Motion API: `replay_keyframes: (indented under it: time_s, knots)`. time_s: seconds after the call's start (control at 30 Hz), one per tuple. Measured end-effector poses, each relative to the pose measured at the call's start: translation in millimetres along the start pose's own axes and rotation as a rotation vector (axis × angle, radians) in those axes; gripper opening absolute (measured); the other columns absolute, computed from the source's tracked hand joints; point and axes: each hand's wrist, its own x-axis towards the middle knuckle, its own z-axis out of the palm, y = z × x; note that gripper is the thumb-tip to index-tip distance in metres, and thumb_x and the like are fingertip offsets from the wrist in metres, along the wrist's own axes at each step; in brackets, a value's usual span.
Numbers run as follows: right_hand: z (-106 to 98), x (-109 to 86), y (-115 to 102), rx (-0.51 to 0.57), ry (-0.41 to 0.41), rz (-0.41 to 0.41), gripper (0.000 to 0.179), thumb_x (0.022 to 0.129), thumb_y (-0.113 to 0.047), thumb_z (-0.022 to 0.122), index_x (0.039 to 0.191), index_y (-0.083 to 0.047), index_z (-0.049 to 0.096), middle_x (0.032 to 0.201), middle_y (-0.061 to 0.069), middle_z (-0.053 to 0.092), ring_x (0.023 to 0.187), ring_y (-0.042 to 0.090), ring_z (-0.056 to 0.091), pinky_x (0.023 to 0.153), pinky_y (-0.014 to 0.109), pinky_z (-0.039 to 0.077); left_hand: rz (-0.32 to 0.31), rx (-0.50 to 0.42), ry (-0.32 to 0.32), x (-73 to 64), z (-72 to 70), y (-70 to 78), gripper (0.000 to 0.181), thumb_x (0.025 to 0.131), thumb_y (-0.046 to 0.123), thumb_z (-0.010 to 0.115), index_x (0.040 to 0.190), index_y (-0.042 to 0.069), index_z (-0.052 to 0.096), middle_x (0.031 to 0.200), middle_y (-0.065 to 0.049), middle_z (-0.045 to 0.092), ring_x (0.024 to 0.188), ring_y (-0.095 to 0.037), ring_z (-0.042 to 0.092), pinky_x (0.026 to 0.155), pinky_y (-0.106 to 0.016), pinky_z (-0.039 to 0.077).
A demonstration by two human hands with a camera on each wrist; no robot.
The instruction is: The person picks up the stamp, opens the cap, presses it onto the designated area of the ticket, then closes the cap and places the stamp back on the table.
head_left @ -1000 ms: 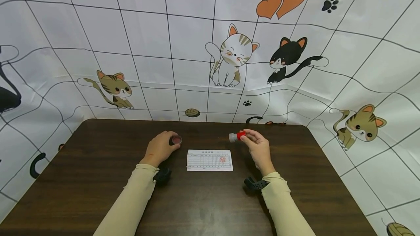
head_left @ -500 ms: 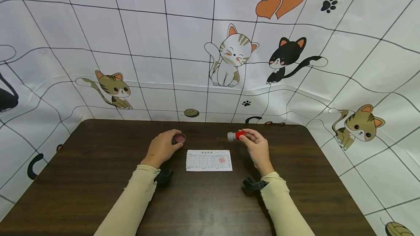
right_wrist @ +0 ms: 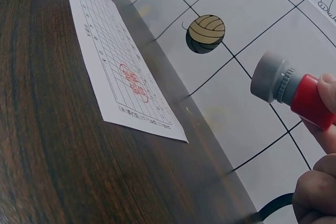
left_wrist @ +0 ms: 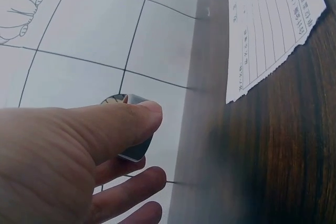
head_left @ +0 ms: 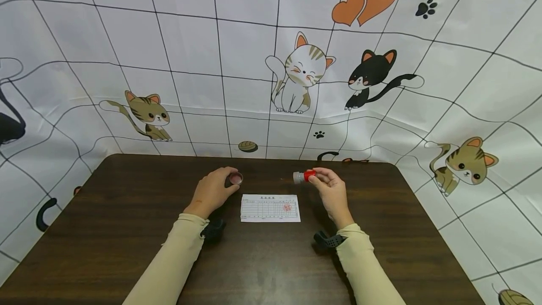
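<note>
My left hand (head_left: 210, 192) pinches a small round grey cap (head_left: 236, 179) between thumb and fingers, its reddish inside facing up in the head view. Behind the thumb, much of the cap (left_wrist: 137, 148) is covered in the left wrist view. Over on the right, my right hand (head_left: 334, 195) grips a stamp (right_wrist: 307, 98) by its red body, with the grey end pointing left towards the cap. Between the hands and nearer to me lies a white printed form (head_left: 258, 211). A round red stamp mark (head_left: 287, 207) shows on its right part.
Everything is over a dark wooden table (head_left: 254, 258), whose far edge runs just beyond the hands. Behind it hangs a white sheet (head_left: 245, 51) printed with cats and grid lines. Black wristbands (head_left: 330, 239) sit at both wrists.
My left hand has shifted a little to the right with the cap, which has come closer to the stamp. My right hand stays nearly still.
</note>
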Motion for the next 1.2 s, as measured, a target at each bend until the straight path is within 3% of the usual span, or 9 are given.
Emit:
replay_keyframes:
  time_s: [0.13,0.27,0.4,0.47,0.53,0.93,1.2]
  knots:
    - [0.2,-2.9,-5.5,0.0,-0.019,0.024,0.034,0.096,-0.001,0.072,0.127,0.011,0.063,0.123,0.028,0.069,0.078,0.008,0.061,0.054,0.019,0.036,0.008,0.0,0.004,-1.2,0.5,0.8,0.044,0.093,0.025,0.081,0.132,0.01,0.068,0.119,-0.011,0.072,0.103,-0.028,0.069,0.085,-0.052,0.056]
    - [-2.0,3.0,11.7,0.008,-0.003,0.021,0.033,0.095,-0.003,0.074,0.126,0.006,0.066,0.114,0.016,0.074,0.077,0.009,0.062,0.054,0.018,0.038,0.01,-0.003,-0.001,-1.1,1.8,0.4,0.043,0.093,0.025,0.08,0.132,0.01,0.068,0.117,-0.01,0.072,0.102,-0.027,0.069,0.085,-0.051,0.057]
    - [-2.1,4.9,15.6,0.004,0.003,0.007,0.034,0.094,-0.007,0.076,0.124,0.005,0.066,0.103,0.0,0.076,0.086,0.008,0.068,0.073,0.015,0.053,0.013,-0.004,-0.001,-1.1,0.7,1.2,0.043,0.094,0.024,0.079,0.132,0.009,0.067,0.117,-0.01,0.072,0.102,-0.027,0.069,0.085,-0.051,0.057]
    - [-1.9,5.4,16.0,-0.004,0.0,-0.001,0.034,0.094,-0.009,0.077,0.123,0.005,0.066,0.101,-0.005,0.076,0.092,0.007,0.07,0.085,0.018,0.056,0.014,-0.007,-0.003,-0.8,-0.3,1.8,0.042,0.094,0.024,0.079,0.132,0.009,0.067,0.117,-0.01,0.072,0.101,-0.027,0.069,0.084,-0.051,0.057]
    - [-1.5,5.3,16.3,-0.015,-0.005,-0.01,0.034,0.094,-0.01,0.077,0.122,0.005,0.066,0.1,-0.007,0.076,0.094,0.007,0.071,0.089,0.019,0.056,0.014,-0.013,-0.004,-0.4,-1.5,2.5,0.042,0.094,0.023,0.079,0.132,0.009,0.067,0.117,-0.01,0.072,0.1,-0.027,0.069,0.084,-0.05,0.057]
    - [0.2,5.8,17.3,-0.029,-0.011,-0.039,0.03,0.094,-0.007,0.077,0.119,0.005,0.066,0.099,-0.003,0.076,0.092,0.007,0.071,0.088,0.02,0.056,-0.011,-0.025,-0.047,3.4,-5.5,8.5,0.043,0.096,0.026,0.076,0.137,0.014,0.065,0.121,-0.007,0.073,0.105,-0.027,0.07,0.09,-0.05,0.056]
    - [5.0,6.0,16.5,-0.011,-0.026,-0.03,0.028,0.096,-0.006,0.074,0.117,0.009,0.064,0.091,-0.008,0.075,0.089,0.006,0.07,0.085,0.019,0.056,0.033,-0.028,-0.028,2.0,-2.3,8.7,0.042,0.096,0.026,0.076,0.135,0.014,0.067,0.124,-0.007,0.072,0.108,-0.026,0.07,0.089,-0.05,0.057]
